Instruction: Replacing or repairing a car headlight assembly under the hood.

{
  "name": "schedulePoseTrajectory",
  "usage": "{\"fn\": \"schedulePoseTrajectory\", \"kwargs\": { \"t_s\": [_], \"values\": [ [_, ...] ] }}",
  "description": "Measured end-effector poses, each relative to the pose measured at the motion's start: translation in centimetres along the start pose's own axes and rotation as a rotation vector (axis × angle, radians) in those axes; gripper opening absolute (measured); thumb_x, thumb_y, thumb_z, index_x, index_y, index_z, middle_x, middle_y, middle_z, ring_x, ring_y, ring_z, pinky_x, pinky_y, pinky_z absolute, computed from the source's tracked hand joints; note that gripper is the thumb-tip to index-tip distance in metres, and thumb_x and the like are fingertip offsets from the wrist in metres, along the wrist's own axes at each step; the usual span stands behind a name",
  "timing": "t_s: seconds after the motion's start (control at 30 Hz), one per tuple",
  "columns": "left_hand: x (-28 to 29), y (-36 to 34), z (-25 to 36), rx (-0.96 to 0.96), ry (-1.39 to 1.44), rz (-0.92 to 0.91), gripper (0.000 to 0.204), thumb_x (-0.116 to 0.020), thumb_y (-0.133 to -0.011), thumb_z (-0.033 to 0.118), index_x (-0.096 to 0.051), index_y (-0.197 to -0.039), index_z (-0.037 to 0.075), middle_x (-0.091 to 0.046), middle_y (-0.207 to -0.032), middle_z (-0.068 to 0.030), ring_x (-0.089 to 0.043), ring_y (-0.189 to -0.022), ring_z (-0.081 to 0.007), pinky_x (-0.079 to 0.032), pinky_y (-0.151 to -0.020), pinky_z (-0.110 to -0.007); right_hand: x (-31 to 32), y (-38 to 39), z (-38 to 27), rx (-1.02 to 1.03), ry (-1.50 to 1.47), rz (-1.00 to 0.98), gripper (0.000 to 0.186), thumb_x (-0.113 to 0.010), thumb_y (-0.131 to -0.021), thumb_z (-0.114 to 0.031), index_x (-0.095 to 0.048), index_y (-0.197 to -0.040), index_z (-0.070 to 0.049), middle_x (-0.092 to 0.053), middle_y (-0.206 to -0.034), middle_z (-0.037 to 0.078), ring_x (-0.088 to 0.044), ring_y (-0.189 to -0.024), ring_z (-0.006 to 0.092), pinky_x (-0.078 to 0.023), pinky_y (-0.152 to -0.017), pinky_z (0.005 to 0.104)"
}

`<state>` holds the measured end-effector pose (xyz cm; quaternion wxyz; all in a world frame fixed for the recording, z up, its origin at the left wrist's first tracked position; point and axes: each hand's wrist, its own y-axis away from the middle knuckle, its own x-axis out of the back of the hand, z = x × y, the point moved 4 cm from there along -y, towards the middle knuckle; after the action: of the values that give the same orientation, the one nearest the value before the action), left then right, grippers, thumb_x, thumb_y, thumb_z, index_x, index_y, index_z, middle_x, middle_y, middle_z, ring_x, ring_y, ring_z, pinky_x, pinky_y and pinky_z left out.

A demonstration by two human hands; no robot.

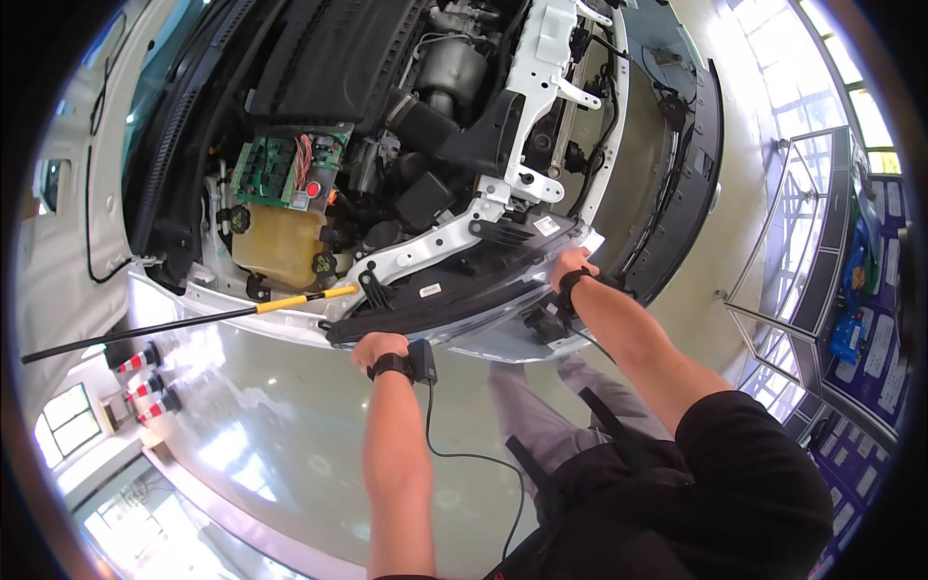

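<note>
A headlight with a dark top and a clear lens edge sits at the front corner of a white car body. My left hand is closed at its left end, the fingers partly hidden. My right hand grips its right end near the bumper side. Each wrist wears a black strap, and a small black box with a cable sits on the left one. White front frame metal runs just behind the headlight.
A yellow-and-black hood prop rod crosses at the left. Behind the frame are a yellowish fluid tank, a green circuit board and the engine cover. The detached black bumper lies to the right; traffic cones stand far left.
</note>
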<state>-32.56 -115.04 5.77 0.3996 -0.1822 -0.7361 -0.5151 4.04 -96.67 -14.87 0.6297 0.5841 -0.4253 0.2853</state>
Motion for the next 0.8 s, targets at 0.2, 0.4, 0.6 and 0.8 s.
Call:
{"fn": "schedulePoseTrajectory", "kwargs": {
  "t_s": [0.2, 0.4, 0.6, 0.8],
  "values": [
    [1.5, 2.5, -0.6, 0.094, 0.25, 0.044, 0.068, -0.069, -0.067, 0.007, -0.023, -0.115, -0.008, -0.05, -0.113, -0.021, -0.057, -0.097, -0.0288, -0.051, -0.08, -0.033, 0.3, 2.3, 0.7, 0.48, 1.36, -0.076, 0.042, -0.05, -0.079, -0.035, -0.054, -0.114, -0.012, -0.057, -0.108, 0.005, -0.048, -0.108, 0.0173, -0.029, -0.097, 0.0399],
    [1.6, 2.2, -0.9, 0.117, 0.305, 0.073, 0.065, -0.067, -0.066, 0.003, -0.025, -0.113, -0.007, -0.046, -0.116, -0.0219, -0.056, -0.099, -0.0308, -0.051, -0.081, -0.035, 4.8, 7.9, 0.1, 0.923, 2.133, -0.059, 0.044, -0.048, -0.075, -0.047, -0.052, -0.115, -0.028, -0.052, -0.111, 0.0, -0.04, -0.111, 0.0197, -0.022, -0.099, 0.04],
    [2.1, 0.1, -2.1, 0.135, 0.24, 0.086, 0.063, -0.067, -0.065, 0.004, -0.027, -0.112, -0.005, -0.048, -0.113, -0.0206, -0.056, -0.098, -0.0311, -0.05, -0.081, -0.036, 3.6, 8.5, 1.6, 1.03, 2.095, -0.062, 0.047, -0.047, -0.075, -0.048, -0.052, -0.114, -0.023, -0.053, -0.11, 0.001, -0.047, -0.107, 0.0192, -0.027, -0.097, 0.037],
    [-3.0, 5.0, 2.9, -0.011, 0.137, -0.047, 0.06, -0.067, -0.065, 0.005, -0.029, -0.111, -0.004, -0.051, -0.111, -0.0197, -0.056, -0.097, -0.0313, -0.05, -0.082, -0.036, 0.5, -7.5, -4.0, 0.116, 0.977, 0.144, 0.05, -0.045, -0.075, -0.05, -0.051, -0.116, -0.021, -0.051, -0.116, 0.002, -0.048, -0.106, 0.019, -0.028, -0.098, 0.0366]
  ]
}}
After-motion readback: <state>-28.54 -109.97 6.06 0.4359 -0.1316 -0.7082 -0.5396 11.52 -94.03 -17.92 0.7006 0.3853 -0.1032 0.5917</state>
